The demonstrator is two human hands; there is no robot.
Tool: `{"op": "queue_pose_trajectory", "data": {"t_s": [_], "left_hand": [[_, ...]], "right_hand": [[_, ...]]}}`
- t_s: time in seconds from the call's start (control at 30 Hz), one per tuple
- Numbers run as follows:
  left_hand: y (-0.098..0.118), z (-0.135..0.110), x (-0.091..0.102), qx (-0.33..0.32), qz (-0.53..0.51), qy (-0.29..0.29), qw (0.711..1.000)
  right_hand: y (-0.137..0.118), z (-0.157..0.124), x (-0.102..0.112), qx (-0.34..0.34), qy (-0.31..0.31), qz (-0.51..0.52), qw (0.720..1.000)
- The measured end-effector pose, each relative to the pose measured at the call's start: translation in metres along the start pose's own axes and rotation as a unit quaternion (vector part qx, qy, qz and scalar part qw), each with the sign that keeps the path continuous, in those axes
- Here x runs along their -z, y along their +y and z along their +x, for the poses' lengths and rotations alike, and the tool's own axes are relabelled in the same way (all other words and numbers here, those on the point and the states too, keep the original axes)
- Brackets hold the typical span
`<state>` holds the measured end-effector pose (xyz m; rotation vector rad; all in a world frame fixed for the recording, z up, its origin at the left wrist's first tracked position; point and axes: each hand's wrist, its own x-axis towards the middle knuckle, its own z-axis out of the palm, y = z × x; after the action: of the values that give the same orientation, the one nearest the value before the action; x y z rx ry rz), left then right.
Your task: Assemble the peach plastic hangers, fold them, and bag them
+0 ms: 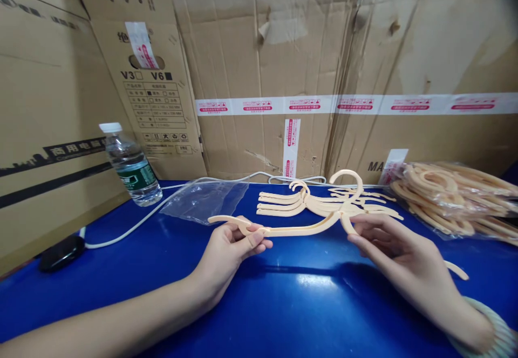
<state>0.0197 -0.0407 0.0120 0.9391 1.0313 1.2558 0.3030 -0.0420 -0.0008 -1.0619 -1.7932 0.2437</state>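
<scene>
A cream plastic hanger (301,229) is held flat above the blue table (283,304) by both my hands. My left hand (230,250) pinches its left arm between thumb and fingers. My right hand (400,261) grips it near the hook and right arm, whose tip sticks out past my wrist. Just behind lies a small stack of the same cream hangers (319,202), hooks up.
A clear empty plastic bag (204,198) lies left of the stack. A bagged bundle of hangers (457,196) sits at the right. A water bottle (131,166), white cable (133,224) and black device (60,252) are at the left. Cardboard boxes (263,66) wall the back and left.
</scene>
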Motion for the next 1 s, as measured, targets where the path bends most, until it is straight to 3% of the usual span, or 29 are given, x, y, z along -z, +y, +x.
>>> {"op": "queue_pose_trajectory", "data": {"t_s": [0.13, 0.2, 0.23, 0.3, 0.37, 0.4, 0.47, 0.63, 0.83, 1.0], "left_hand": [[-0.001, -0.012, -0.003, 0.019, 0.120, -0.090, 0.988], [-0.003, -0.023, -0.004, -0.022, 0.237, -0.177, 0.955], [-0.003, -0.028, -0.005, -0.084, 0.303, -0.217, 0.924], [-0.005, -0.038, -0.004, -0.278, 0.407, -0.309, 0.813], [-0.005, -0.043, -0.003, -0.445, 0.477, -0.336, 0.679], [-0.005, -0.044, -0.003, -0.497, 0.502, -0.333, 0.625], [-0.003, -0.045, -0.002, -0.534, 0.549, -0.307, 0.566], [0.003, -0.045, -0.005, -0.477, 0.620, -0.282, 0.555], [0.005, -0.044, -0.006, -0.441, 0.635, -0.290, 0.565], [0.000, -0.037, -0.001, -0.387, 0.654, -0.298, 0.578]], "right_hand": [[0.007, 0.005, 0.006, -0.020, 0.011, -0.008, 1.000], [0.010, 0.007, 0.009, -0.026, -0.009, -0.010, 1.000], [0.010, 0.008, 0.011, -0.027, -0.029, -0.008, 0.999], [0.008, 0.008, 0.011, -0.035, -0.096, -0.012, 0.995], [0.003, 0.006, 0.010, -0.043, -0.177, -0.040, 0.982], [0.000, 0.005, 0.009, -0.042, -0.212, -0.062, 0.974], [-0.006, 0.003, 0.007, -0.029, -0.256, -0.105, 0.960], [-0.010, 0.006, 0.013, 0.006, -0.286, -0.171, 0.943], [-0.002, 0.018, 0.034, -0.010, -0.354, -0.209, 0.912], [0.004, 0.019, 0.028, 0.009, -0.310, -0.178, 0.934]]}}
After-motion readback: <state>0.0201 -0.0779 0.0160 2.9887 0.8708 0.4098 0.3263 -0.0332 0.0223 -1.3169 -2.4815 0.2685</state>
